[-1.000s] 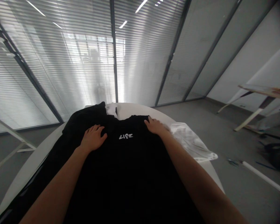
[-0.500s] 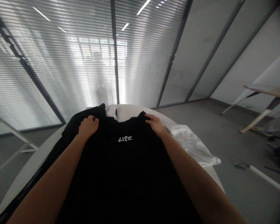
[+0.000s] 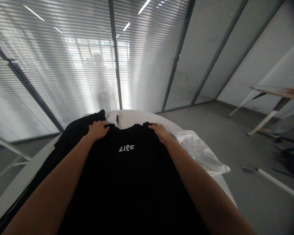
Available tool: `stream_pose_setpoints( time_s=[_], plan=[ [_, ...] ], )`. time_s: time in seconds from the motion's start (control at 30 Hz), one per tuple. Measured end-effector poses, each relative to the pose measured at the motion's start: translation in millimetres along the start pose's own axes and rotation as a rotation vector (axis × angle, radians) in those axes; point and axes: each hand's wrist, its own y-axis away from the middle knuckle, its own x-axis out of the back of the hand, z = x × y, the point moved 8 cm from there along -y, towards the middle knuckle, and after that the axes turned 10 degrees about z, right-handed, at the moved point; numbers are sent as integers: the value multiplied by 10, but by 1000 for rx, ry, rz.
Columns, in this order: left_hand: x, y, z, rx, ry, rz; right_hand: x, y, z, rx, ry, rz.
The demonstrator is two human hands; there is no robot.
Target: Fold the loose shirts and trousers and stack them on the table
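A black T-shirt (image 3: 129, 176) with a small white print below its neckline lies spread over a round white table (image 3: 137, 117). My left hand (image 3: 98, 130) is closed on the shirt's far left shoulder, beside the neckline. On the other side, my right hand (image 3: 159, 130) pinches the far right shoulder between thumb and fingers. Another black garment (image 3: 73, 130) lies to the left, partly behind my left forearm. A white garment (image 3: 198, 150) rests at the table's right edge, partly hidden by my right forearm.
A small white cloth (image 3: 112, 118) lies at the table's far side. Glass panels with blinds (image 3: 144, 65) stand beyond. A white metal frame (image 3: 11, 150) is at left. To the right are a wooden-topped table (image 3: 279, 92) and a white pole (image 3: 279, 183) on the floor.
My left hand has moved inward along the shirt's shoulder towards the neckline. The right hand keeps its pinch. The shirt's left side has drawn in, showing more of the other black garment.
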Motion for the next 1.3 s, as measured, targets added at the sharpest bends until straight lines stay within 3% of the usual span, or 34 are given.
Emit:
stream_pose_setpoints(
  time_s=[0.13, 0.23, 0.37, 0.47, 0.57, 0.73, 0.83, 0.97, 1.13, 1.3],
  plan=[
    [81, -71, -65, 70, 219, 120, -61, 11, -44, 12, 80, -59],
    [242, -113, -156, 85, 396, 284, -93, 36, -231, 132, 23, -83],
    [365, -114, -268, 116, 428, 412, 27, 19, -401, 307, -156, 35],
    [229, -70, -301, 185, 220, 325, 119, -47, -263, 262, 120, 153],
    [79, 22, -286, 217, 17, 246, 163, -78, -132, 190, 386, 182],
    [202, 195, -178, 143, -94, 342, 144, -19, -140, 188, 665, 128],
    [248, 316, -10, -17, -114, 304, 99, 35, -135, 180, 847, 41],
    [99, 548, 245, -219, -107, 186, 70, 76, -206, 219, 849, -8],
    [-144, 663, 264, -185, -80, 44, 54, 114, -453, 336, 639, 28],
    [-90, 655, 256, -167, -49, 71, -94, 265, -697, 441, 522, -58]
  ],
)
